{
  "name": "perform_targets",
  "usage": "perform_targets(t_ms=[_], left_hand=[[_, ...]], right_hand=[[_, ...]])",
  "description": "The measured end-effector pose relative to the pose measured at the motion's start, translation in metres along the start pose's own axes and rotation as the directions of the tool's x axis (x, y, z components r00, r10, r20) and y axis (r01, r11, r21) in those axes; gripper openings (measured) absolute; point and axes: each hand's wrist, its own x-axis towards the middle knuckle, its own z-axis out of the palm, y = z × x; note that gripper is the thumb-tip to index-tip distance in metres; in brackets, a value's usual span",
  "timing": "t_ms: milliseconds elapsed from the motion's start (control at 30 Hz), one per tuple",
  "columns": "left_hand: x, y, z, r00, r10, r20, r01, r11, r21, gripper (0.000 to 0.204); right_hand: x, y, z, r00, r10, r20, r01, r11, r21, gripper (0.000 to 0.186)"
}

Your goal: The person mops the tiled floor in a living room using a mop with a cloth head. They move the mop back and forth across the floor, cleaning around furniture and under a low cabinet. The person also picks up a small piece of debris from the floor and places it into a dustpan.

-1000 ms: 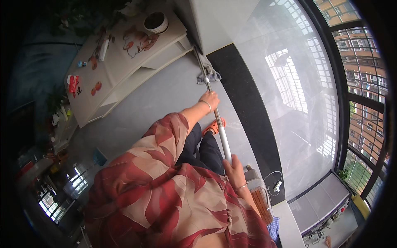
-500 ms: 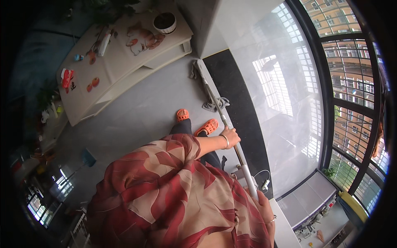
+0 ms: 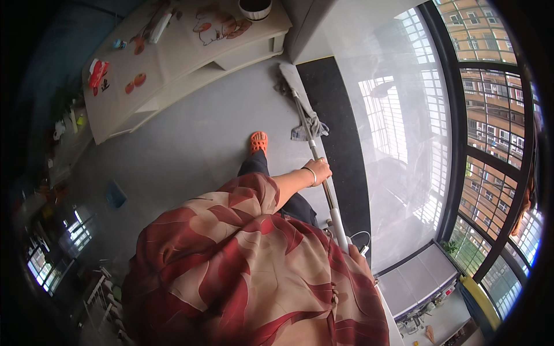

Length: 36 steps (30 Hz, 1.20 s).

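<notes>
A flat mop (image 3: 330,197) slants across the floor, with a silver pole and a white grip at its upper end. My left hand (image 3: 317,172), a bracelet at its wrist, is closed round the middle of the pole. Lower down, my right hand (image 3: 359,260) is wrapped about the white grip, partly hidden by my patterned shirt. At the far end the mop's flat head (image 3: 290,75) lies along the edge of a black floor strip (image 3: 334,104). Grey cloth (image 3: 310,128) is bunched at the head's near end, under the pole.
A low pale cabinet (image 3: 190,81) with a plant pot (image 3: 255,8) stands far left. One orange clog (image 3: 259,141) shows on the grey floor. A blue dustpan-like thing (image 3: 115,195) lies left. Glossy white wall and barred windows (image 3: 490,115) line the right; a white cable (image 3: 362,236) hangs beside the grip.
The view has shifted, so the cabinet sits higher and further right. The second orange clog has gone out of sight beneath me. Both hands keep hold of the mop.
</notes>
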Motion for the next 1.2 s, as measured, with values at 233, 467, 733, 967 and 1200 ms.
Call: perform_targets(t_ms=[233, 467, 733, 967, 1200], left_hand=[[-0.039, -0.006, 0.078, 0.966, -0.179, -0.184, 0.173, 0.984, -0.049, 0.011], [-0.084, 0.026, 0.090, 0.897, -0.344, -0.278, 0.345, 0.937, -0.048, 0.006], [-0.058, 0.153, 0.058, 0.860, -0.245, -0.448, 0.222, 0.969, -0.105, 0.007], [-0.088, 0.175, 0.043, 0.710, -0.264, -0.653, 0.005, 0.929, -0.370, 0.023], [-0.206, 0.127, 0.094, 0.972, -0.235, -0.010, -0.015, -0.018, -1.000, 0.055]], right_hand=[[0.008, 0.025, -0.027, 0.946, -0.254, 0.201, 0.285, 0.948, -0.143, 0.030], [0.000, 0.059, -0.039, 0.924, -0.289, 0.252, 0.287, 0.957, 0.045, 0.026], [-0.116, 0.072, -0.083, 0.994, 0.006, 0.109, -0.043, 0.940, 0.340, 0.026], [-0.168, 0.026, -0.026, 0.999, 0.006, -0.033, 0.006, 0.934, 0.357, 0.028], [-0.029, -0.004, 0.111, 0.970, -0.073, 0.232, -0.052, 0.869, 0.492, 0.009]])
